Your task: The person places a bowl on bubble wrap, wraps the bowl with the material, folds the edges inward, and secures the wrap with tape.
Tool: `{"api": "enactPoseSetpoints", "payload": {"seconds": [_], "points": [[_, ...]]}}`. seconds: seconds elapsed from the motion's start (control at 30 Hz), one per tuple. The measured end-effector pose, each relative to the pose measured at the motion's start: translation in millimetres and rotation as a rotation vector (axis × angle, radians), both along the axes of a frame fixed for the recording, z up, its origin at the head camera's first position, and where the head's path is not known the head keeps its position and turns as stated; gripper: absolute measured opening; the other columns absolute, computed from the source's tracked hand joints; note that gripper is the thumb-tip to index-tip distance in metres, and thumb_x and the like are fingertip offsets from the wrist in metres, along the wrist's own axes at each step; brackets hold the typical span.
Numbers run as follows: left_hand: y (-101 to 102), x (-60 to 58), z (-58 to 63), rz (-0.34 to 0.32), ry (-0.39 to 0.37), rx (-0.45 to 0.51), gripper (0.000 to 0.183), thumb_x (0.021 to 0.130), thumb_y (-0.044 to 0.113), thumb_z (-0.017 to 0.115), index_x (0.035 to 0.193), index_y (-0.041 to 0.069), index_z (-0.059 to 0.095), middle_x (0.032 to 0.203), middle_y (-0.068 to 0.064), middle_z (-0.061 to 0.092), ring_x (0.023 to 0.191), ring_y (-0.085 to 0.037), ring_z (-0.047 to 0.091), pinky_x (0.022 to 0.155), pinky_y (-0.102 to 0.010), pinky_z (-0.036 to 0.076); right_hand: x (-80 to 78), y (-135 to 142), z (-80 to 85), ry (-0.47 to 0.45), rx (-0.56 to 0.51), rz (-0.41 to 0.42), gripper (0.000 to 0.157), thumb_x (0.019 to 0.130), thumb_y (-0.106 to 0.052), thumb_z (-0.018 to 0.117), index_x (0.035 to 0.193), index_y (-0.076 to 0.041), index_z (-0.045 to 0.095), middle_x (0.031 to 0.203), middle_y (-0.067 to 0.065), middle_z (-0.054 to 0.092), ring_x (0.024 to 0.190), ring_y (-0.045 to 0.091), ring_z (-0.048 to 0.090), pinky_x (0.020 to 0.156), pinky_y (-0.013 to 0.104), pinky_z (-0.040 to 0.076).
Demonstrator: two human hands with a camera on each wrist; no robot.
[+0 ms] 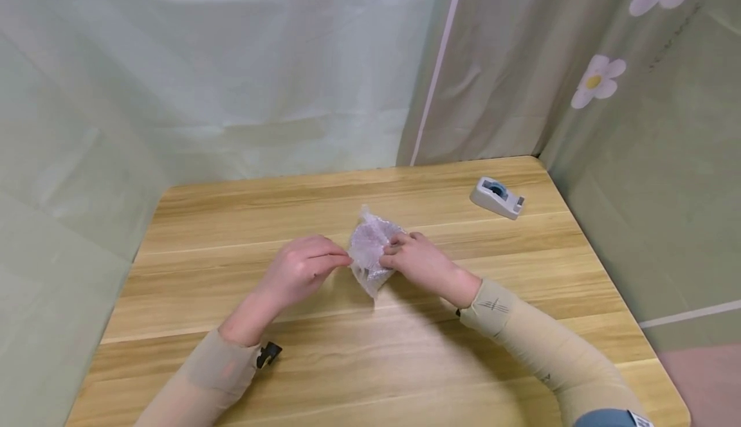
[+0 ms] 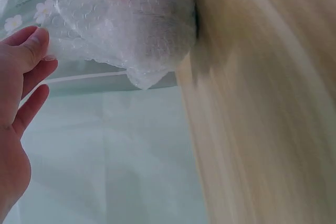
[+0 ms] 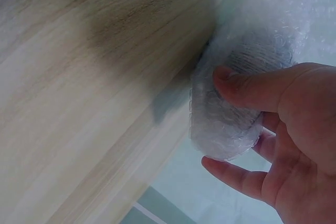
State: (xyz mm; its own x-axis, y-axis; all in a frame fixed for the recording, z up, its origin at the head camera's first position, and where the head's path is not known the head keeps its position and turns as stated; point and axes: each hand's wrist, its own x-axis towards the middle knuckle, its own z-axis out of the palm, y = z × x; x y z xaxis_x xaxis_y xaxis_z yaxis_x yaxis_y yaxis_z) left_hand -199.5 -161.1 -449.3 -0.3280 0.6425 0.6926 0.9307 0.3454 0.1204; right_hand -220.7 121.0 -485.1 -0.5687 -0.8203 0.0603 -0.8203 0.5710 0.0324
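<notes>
A bundle of clear bubble wrap (image 1: 370, 242) stands on the wooden table, wrapped around something greyish with a ridged look; the wrap hides what it is. My left hand (image 1: 307, 266) pinches a loose edge of the bubble wrap (image 2: 142, 19) between thumb and forefinger, drawn out to the left side. In the left wrist view, the other fingers of the left hand (image 2: 18, 93) stay apart from the wrap. From the right, my right hand (image 1: 425, 263) grips the bundle. The right wrist view shows the thumb of the right hand (image 3: 294, 124) across the bubble wrap (image 3: 226, 114), with fingers behind it.
A grey tape dispenser (image 1: 496, 198) with a blue roll sits at the back right of the wooden table (image 1: 231, 221). Pale curtains (image 1: 289, 80) with some printed flowers hang behind the table and along both sides.
</notes>
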Motion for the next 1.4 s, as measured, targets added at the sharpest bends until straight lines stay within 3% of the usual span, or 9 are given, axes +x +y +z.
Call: {"api": "enactPoseSetpoints", "payload": {"seconds": [0.13, 0.23, 0.67, 0.9, 1.4], "points": [[7.5, -10.7, 1.9, 0.03, 0.013, 0.005, 0.022, 0.081, -0.01, 0.086, 0.097, 0.005, 0.084, 0.095, -0.005, 0.08, 0.084, -0.021, 0.076, 0.077, -0.038, 0.065, -0.5, 0.8, -0.4, 0.015, -0.003, 0.003, 0.01, 0.101, -0.018, 0.068, 0.106, -0.025, 0.074, 0.122, -0.005, 0.078, 0.121, 0.026, 0.063, 0.088, 0.05, 0.058], [12.6, -19.0, 2.1, 0.058, 0.022, 0.009, 0.026, 0.077, -0.011, 0.087, 0.097, 0.006, 0.085, 0.096, -0.005, 0.081, 0.084, -0.021, 0.077, 0.076, -0.039, 0.064, -0.6, 0.7, -0.2, 0.022, -0.003, 0.006, 0.011, 0.1, -0.017, 0.068, 0.105, -0.025, 0.074, 0.121, -0.006, 0.078, 0.119, 0.026, 0.063, 0.086, 0.049, 0.059], [31.0, -45.6, -0.1, 0.141, -0.008, -0.037, 0.021, 0.08, -0.003, 0.089, 0.096, 0.01, 0.085, 0.098, -0.005, 0.082, 0.087, -0.023, 0.079, 0.081, -0.042, 0.063, 1.3, 0.7, 1.9, 0.047, -0.004, 0.01, 0.009, 0.101, -0.017, 0.068, 0.101, -0.024, 0.072, 0.117, -0.007, 0.078, 0.118, 0.025, 0.063, 0.082, 0.047, 0.059], [40.3, -56.4, -6.3, 0.177, -0.073, -0.092, 0.018, 0.084, 0.0, 0.088, 0.099, 0.011, 0.085, 0.1, -0.004, 0.082, 0.091, -0.022, 0.079, 0.089, -0.044, 0.062, 2.0, 0.2, 1.3, 0.08, 0.019, 0.013, 0.008, 0.101, -0.018, 0.067, 0.101, -0.025, 0.073, 0.116, -0.008, 0.077, 0.115, 0.023, 0.062, 0.08, 0.044, 0.058], [61.3, -73.2, -20.8, 0.226, -0.194, -0.216, 0.01, 0.087, 0.009, 0.088, 0.095, 0.013, 0.085, 0.099, -0.003, 0.082, 0.091, -0.021, 0.078, 0.088, -0.042, 0.062, 0.1, 0.9, -0.5, 0.084, 0.034, 0.009, 0.022, 0.099, -0.016, 0.071, 0.114, -0.03, 0.08, 0.126, -0.007, 0.077, 0.116, 0.023, 0.063, 0.081, 0.041, 0.057]]}}
